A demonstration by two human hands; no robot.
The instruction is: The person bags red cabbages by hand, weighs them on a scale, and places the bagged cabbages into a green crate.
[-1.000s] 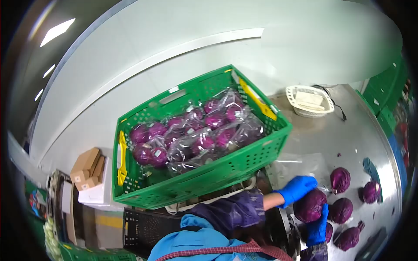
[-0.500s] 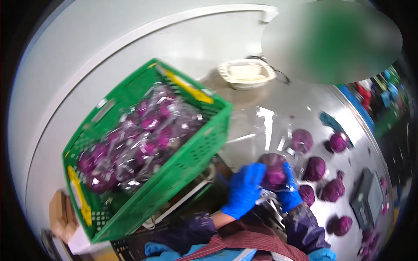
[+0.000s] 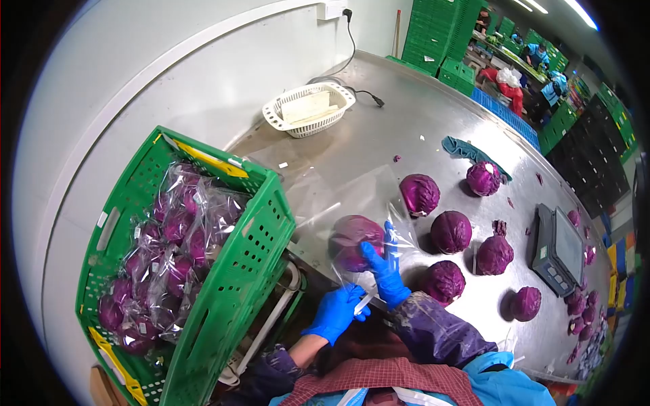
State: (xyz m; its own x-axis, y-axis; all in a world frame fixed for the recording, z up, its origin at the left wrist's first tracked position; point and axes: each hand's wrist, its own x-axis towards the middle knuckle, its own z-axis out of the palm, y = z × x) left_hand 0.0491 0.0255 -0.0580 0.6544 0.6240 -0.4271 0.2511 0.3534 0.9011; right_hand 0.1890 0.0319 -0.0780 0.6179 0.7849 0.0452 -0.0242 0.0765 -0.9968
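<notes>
A red cabbage [image 3: 352, 243] lies inside a clear plastic bag [image 3: 365, 193] on the steel table, close to its near edge. My left hand [image 3: 336, 312], in a blue glove, is closed on the gathered near end of the bag, below the cabbage. My right hand [image 3: 387, 271], also gloved in blue, rests against the bag's right side with thumb and fingers stretched out and apart. Its fingertips are beside the cabbage. Just right of that hand sit loose red cabbages, among them one cabbage [image 3: 443, 282] near my sleeve and another cabbage [image 3: 451, 232] behind it.
At left stands a green crate [image 3: 233, 298] holding several bagged cabbages. A white basket [image 3: 308, 111] is near the wall, with a black cable [image 3: 362, 92] beside it. A scale [image 3: 558, 250], a teal cloth [image 3: 474, 154] and more cabbages occupy the right side. People work far back.
The camera view has shifted, showing more of the room. My left hand has left the cabbage's side and gripped the bag's near end. My right hand stays at the cabbage's right side.
</notes>
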